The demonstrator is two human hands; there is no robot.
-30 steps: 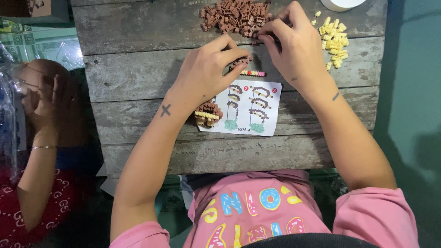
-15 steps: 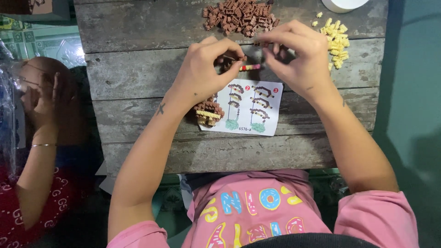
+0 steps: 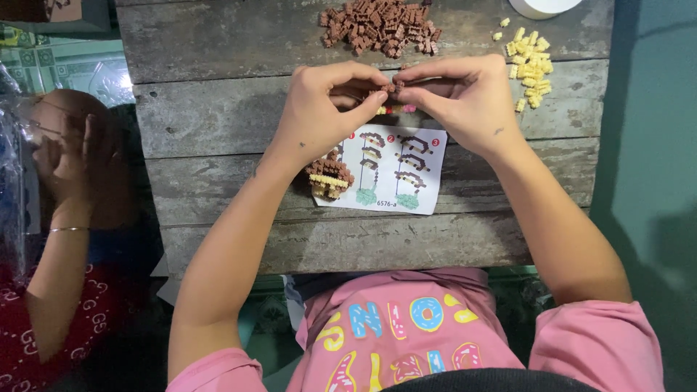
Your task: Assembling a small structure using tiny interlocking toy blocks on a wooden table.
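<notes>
Two hands meet over the wooden surface [image 3: 218,109]: the left hand [image 3: 323,109] and the right hand [image 3: 465,101] pinch a small brown brick piece [image 3: 392,87] between their fingertips, just above the instruction sheet [image 3: 392,174]. A partly built brown and yellow model [image 3: 328,178] sits on the sheet's left edge. A brown brick pile [image 3: 381,25] and a yellow brick pile [image 3: 528,62] lie beyond the hands. Another person's arm [image 3: 62,247] shows at the left

Bare planks left of left hand [image 3: 327,109]; brown brick pile [image 3: 381,25] blocks ahead
</notes>
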